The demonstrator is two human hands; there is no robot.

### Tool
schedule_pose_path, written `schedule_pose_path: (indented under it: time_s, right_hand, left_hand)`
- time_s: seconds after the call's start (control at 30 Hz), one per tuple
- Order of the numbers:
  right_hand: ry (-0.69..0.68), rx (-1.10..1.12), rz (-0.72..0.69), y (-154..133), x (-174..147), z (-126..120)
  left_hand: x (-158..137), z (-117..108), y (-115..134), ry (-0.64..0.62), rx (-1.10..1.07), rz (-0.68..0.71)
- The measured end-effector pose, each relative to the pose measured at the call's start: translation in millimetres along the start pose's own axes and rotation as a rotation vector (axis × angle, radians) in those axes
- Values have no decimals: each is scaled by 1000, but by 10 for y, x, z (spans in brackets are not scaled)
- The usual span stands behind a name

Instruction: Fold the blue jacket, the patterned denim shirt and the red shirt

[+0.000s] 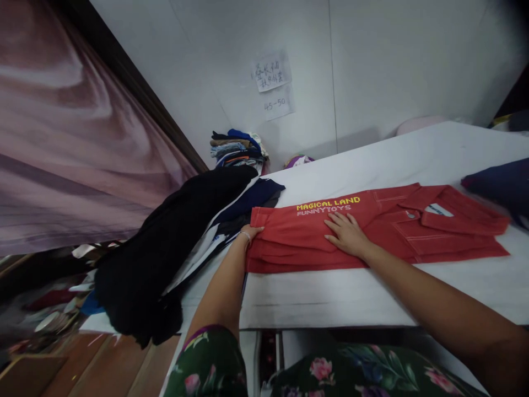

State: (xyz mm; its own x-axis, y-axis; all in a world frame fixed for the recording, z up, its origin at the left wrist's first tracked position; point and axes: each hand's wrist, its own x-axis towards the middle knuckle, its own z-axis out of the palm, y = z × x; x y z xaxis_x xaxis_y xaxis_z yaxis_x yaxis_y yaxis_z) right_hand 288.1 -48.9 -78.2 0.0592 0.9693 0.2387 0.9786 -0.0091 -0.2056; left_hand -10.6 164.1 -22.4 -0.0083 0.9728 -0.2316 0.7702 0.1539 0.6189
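A red collared jacket [306, 242] lies folded lengthwise on the white table, its collar end to the right. Yellow and white lettering [328, 206] runs along its upper part. My left hand [250, 231] grips the jacket's left end, thumb on top and the other fingers mostly hidden at the edge. On the middle of the cloth, just below the lettering, my right hand [347, 236] rests flat with fingers spread. Close by my left hand lies a heap of dark clothes, with a black garment [165, 237] on top and a navy one [254, 201] beside it.
A stack of folded clothes [236, 148] stands at the back by the wall. A dark blue garment [500, 184] lies at the table's right end. Handwritten paper notes [273, 82] hang on the wall. A pink curtain [82, 132] covers the left side. The white table [322, 306] has its edge near me.
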Motion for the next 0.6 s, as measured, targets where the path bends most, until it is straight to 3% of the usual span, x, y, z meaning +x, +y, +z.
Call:
schedule_pose_path:
  time_s: [0.13,0.23,0.3,0.37,0.43,0.6]
  right_hand:
    - [-23,6,10,-11,2,-27]
    - [-15,13,4,0,-3,-14]
    - [-5,14,0,6,-5,1]
    - [7,14,-5,9,-8,13]
    - [13,17,-8,9,-9,21]
    - [19,37,-9,14,-10,30]
  left_hand:
    - [-86,-30,145,114,184,31]
    - [-228,60,297,250,431,306]
    - [-281,185,404,200,603,519]
    - [-267,324,495,73,686,616]
    - [-197,443,551,-12,720,624]
    - [31,584,533,-88,781,546]
